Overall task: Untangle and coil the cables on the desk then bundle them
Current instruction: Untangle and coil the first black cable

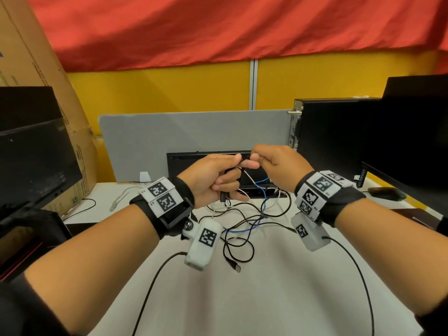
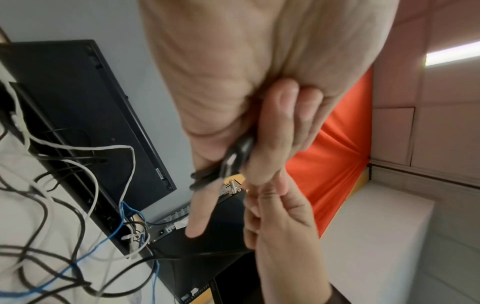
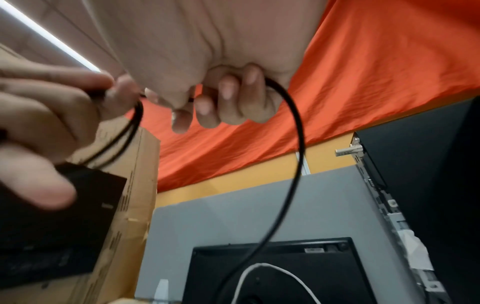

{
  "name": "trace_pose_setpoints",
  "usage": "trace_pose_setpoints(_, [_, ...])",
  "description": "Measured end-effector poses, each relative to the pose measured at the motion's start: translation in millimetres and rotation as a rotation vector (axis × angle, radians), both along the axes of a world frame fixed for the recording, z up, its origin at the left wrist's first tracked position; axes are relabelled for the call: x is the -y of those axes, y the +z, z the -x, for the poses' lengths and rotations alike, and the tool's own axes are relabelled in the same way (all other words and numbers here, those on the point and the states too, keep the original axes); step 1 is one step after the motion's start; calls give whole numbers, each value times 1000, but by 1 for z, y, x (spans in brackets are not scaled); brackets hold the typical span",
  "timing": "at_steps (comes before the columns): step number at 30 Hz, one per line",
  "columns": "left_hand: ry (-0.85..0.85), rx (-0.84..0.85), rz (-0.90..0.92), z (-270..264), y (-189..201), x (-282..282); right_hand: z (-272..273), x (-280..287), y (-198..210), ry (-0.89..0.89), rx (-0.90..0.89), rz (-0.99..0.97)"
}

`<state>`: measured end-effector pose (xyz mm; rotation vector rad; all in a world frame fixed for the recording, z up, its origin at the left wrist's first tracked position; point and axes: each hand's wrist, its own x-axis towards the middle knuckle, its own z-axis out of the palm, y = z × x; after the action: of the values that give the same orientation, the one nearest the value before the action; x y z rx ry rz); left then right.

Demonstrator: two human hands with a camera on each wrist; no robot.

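Both hands are raised over the white desk (image 1: 278, 287) and meet in the middle. My left hand (image 1: 230, 175) grips a few loops of a black cable (image 2: 207, 176), whose plug (image 2: 235, 159) sticks out below the palm. My right hand (image 1: 257, 158) pinches the same black cable (image 3: 296, 144) right beside the left thumb, and a strand curves down from its curled fingers (image 3: 228, 92). Below the hands lies a tangle of black, white and blue cables (image 1: 254, 221), with a loose USB plug (image 1: 236, 266) at its near end.
An upended black keyboard (image 1: 208, 161) leans on a grey divider (image 1: 194, 132) behind the tangle. A black PC tower (image 1: 327, 132), a monitor (image 1: 417, 141) and a mouse (image 1: 385, 193) stand at right. At left are another monitor (image 1: 31, 151) and a cardboard box (image 1: 36, 69).
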<state>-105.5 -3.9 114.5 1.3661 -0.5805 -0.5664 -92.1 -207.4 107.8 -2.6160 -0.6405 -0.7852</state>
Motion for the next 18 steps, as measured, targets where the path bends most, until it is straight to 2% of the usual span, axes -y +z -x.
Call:
trace_pose_setpoints(4, [-56,-25,112,-1,-4,2,-2,1,-17,-87,-92,113])
trace_pose_setpoints(7, [5,14,162,0,-6,9,0,-6,-29,-91,-197,144])
trace_pose_setpoints(12, [140,78,227,-4,-9,16,4,-12,-38,1,-369,63])
trace_pose_setpoints(16, [222,83,364,-12,-11,12,9,-16,-42,85,-397,36])
trace_pose_setpoints(18, [273,112,347,-16,-12,11,12,-20,-44,134,-395,24])
